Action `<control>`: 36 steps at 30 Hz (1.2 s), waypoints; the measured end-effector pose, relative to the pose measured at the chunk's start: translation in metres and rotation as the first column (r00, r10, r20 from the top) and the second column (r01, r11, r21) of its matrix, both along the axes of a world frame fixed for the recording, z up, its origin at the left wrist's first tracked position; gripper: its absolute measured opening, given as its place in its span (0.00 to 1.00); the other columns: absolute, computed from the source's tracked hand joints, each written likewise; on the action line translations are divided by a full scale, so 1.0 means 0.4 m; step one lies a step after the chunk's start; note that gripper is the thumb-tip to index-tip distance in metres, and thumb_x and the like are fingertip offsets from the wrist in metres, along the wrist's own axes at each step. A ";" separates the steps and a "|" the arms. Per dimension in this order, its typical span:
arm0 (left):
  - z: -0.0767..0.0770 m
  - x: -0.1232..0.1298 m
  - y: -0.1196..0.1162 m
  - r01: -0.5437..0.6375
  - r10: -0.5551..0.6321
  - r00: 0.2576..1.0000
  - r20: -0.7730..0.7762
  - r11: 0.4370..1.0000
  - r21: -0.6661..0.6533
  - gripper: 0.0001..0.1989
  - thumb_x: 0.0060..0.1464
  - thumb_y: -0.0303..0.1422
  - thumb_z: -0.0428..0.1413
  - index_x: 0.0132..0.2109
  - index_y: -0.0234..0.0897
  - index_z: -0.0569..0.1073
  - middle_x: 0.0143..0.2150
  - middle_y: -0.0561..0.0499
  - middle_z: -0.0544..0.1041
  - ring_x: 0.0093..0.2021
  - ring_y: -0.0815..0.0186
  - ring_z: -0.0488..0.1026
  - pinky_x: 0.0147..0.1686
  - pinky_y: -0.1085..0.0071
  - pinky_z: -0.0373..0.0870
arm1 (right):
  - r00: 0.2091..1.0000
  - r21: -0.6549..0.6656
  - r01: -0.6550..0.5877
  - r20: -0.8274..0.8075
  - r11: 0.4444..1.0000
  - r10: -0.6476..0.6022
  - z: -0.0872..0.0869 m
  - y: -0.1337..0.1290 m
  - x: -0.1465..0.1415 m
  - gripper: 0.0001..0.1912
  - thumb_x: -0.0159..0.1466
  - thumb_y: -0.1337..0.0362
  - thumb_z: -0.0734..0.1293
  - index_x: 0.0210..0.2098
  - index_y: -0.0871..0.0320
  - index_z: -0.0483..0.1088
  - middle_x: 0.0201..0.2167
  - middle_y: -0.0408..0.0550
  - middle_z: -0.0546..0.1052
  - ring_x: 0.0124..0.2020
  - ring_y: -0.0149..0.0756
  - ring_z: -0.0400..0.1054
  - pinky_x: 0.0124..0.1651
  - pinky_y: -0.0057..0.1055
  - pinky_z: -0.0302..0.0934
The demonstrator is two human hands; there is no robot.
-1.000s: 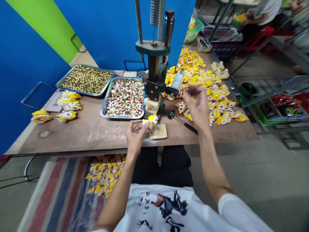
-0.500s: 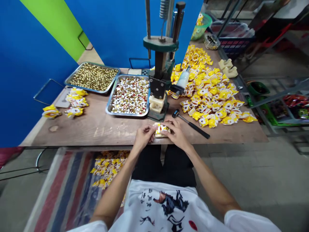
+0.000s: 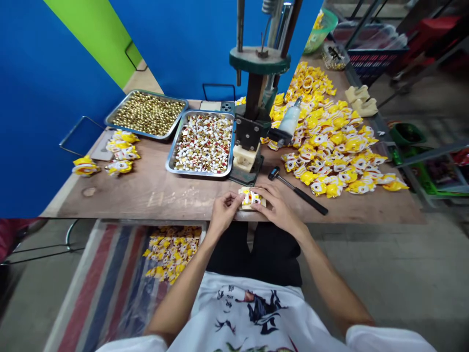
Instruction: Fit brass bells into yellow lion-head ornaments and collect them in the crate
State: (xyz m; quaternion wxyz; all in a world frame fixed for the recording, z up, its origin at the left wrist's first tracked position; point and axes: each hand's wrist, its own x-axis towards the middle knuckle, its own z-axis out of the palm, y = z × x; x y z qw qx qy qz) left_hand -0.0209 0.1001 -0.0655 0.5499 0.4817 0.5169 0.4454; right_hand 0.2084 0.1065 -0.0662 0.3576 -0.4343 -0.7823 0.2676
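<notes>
A yellow and white plastic piece (image 3: 251, 197) lies in a cream-coloured block (image 3: 246, 207) at the table's front edge. My left hand (image 3: 225, 209) is at the block's left side, its fingers curled and closed; whether they pinch anything is too small to tell. From the right, my right hand (image 3: 274, 204) grips the piece between thumb and fingers. Just behind stands a green press (image 3: 252, 122) with another cream block (image 3: 245, 157) at its base. A black-handled hammer (image 3: 298, 191) rests to the right of my right hand.
A tray of small white and gold parts (image 3: 201, 172) and a tray of gold beads (image 3: 144, 132) stand left of the press. Yellow and white pieces (image 3: 337, 142) are heaped at the right; several more (image 3: 122, 151) lie at the left. A box of pieces (image 3: 172, 252) sits below the table.
The camera view has shifted, so the table and trays appear further right. The piece in the block now shows its face upward more clearly. Both hands remain around it.
</notes>
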 end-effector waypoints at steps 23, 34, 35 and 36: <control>0.118 -0.248 0.401 0.185 0.213 0.436 -0.875 0.930 0.318 0.05 0.55 0.27 0.60 0.32 0.38 0.80 0.34 0.41 0.83 0.36 0.53 0.75 0.47 0.60 0.72 | 0.991 -0.019 0.095 -0.091 0.995 -0.096 -0.019 -0.017 0.053 0.20 0.79 0.51 0.69 0.67 0.43 0.77 0.64 0.53 0.79 0.69 0.52 0.73 0.76 0.54 0.68; 0.185 -0.215 0.276 -0.136 0.175 0.973 -0.151 0.961 0.242 0.14 0.62 0.44 0.68 0.38 0.38 0.80 0.33 0.49 0.78 0.32 0.65 0.72 0.36 0.68 0.72 | 0.954 0.026 0.158 -0.262 0.987 -0.146 0.101 0.017 -0.004 0.17 0.79 0.49 0.69 0.61 0.47 0.81 0.57 0.53 0.82 0.56 0.47 0.80 0.62 0.45 0.77; 0.187 -0.188 0.241 -0.090 0.092 0.996 -0.005 0.979 0.183 0.16 0.60 0.46 0.71 0.39 0.38 0.80 0.34 0.49 0.78 0.32 0.66 0.72 0.35 0.69 0.73 | 0.940 0.023 0.152 -0.312 0.988 -0.137 0.118 0.031 -0.034 0.18 0.78 0.49 0.70 0.61 0.48 0.81 0.56 0.53 0.82 0.54 0.45 0.80 0.59 0.42 0.78; 0.187 -0.160 0.206 -0.031 0.016 0.993 0.114 0.991 0.129 0.18 0.57 0.46 0.73 0.39 0.38 0.80 0.36 0.48 0.79 0.32 0.67 0.73 0.35 0.69 0.74 | 0.927 0.020 0.134 -0.357 0.991 -0.118 0.133 0.045 -0.063 0.19 0.77 0.49 0.72 0.61 0.49 0.81 0.55 0.52 0.83 0.53 0.44 0.81 0.58 0.40 0.78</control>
